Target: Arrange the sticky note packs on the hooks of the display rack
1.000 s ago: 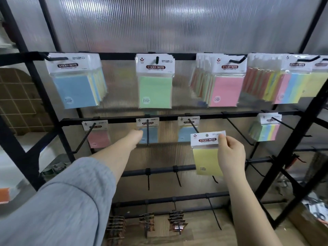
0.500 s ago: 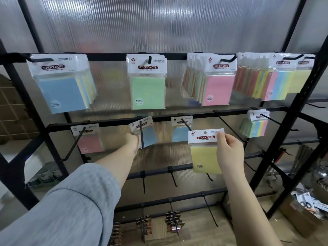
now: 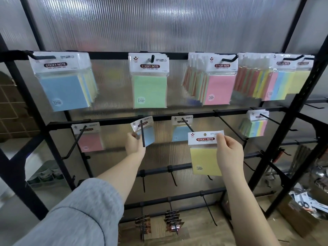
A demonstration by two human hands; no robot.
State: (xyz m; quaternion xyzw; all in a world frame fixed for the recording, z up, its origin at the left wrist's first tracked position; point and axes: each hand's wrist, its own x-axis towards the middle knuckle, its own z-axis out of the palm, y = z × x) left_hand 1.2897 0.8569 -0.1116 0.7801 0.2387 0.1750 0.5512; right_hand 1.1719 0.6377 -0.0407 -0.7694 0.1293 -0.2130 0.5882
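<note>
A yellow sticky note pack in a clear sleeve with a white header card (image 3: 205, 153) is pinched at its right edge by the right hand (image 3: 229, 153), in front of the black metal display rack (image 3: 177, 117). A tilted blue sticky note pack (image 3: 144, 130) on a middle-row black hook (image 3: 142, 133) is gripped at its lower left corner by the left hand (image 3: 134, 145). The yellow pack's round header hole is best lined up squarely with a free hook tip, then slid fully back.

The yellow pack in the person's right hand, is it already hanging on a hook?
No, the right hand holds the yellow pack free of any hook.
</note>
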